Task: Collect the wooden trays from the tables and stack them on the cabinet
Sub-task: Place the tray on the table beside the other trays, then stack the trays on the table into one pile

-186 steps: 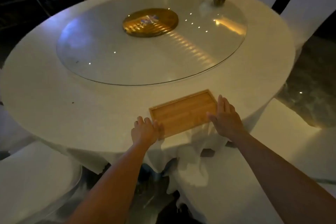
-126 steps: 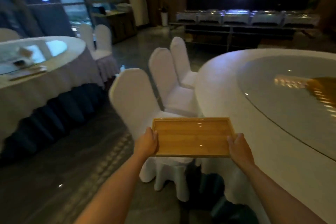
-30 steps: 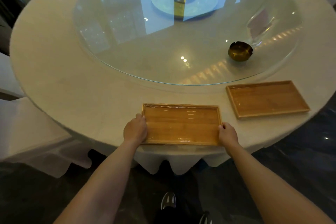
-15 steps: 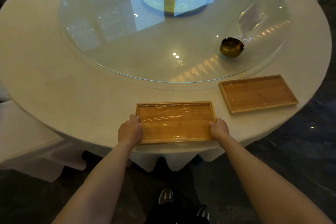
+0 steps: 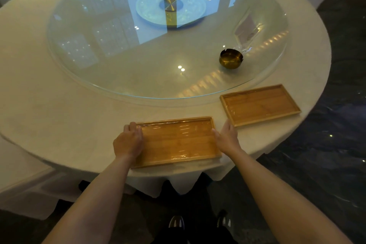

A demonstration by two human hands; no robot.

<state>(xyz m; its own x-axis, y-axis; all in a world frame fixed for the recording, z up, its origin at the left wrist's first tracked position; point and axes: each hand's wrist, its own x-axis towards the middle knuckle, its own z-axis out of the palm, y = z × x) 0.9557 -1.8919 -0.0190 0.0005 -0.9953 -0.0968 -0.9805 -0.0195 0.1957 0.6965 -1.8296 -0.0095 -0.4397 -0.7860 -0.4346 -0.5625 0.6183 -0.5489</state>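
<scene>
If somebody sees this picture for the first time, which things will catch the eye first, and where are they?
Two wooden trays lie near the front edge of the round white table: the near tray sits between the left hand and the right hand, and the second tray lies to its right. A brass ashtray stands on the glass turntable behind them.

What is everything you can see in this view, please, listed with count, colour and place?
wooden trays: two, honey brown; one at the near table edge between the hands, one to its right
ashtray: one, brass-coloured, on the glass turntable
glass turntable: one, clear, centred on the table
table: one, round, white cloth
shoes: two, dark, on the floor below
left hand: on the near tray's left end
right hand: at its right end
</scene>
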